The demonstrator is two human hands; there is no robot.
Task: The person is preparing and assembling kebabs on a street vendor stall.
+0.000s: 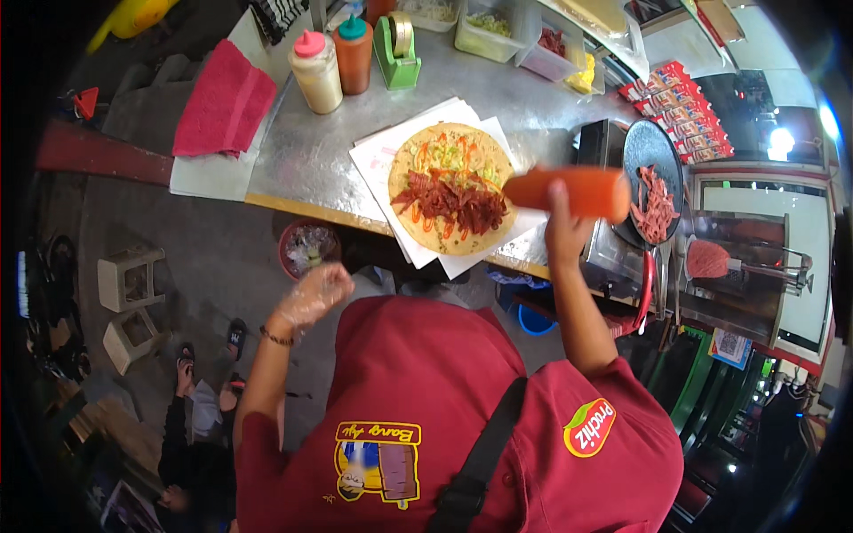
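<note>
My right hand (566, 233) is closed around an orange squeeze bottle (586, 193), tipped on its side with its nozzle end over the flatbread's right edge. The round flatbread (426, 234) lies on white paper sheets (378, 173). Shredded dark-red meat (458, 204) covers its middle, with shredded greens (453, 158) and orange sauce streaks beyond. Off the counter's front edge, my left hand (318, 293), in a clear plastic glove, is raised with its fingers curled together; nothing shows in it.
At the back stand a pink-capped bottle (315, 75), a green-capped bottle (354, 58), a green tape dispenser (396, 62) and food tubs (489, 31). A black pan (644, 147) with pink meat strips sits on the right. Below the counter is a red bin (286, 253).
</note>
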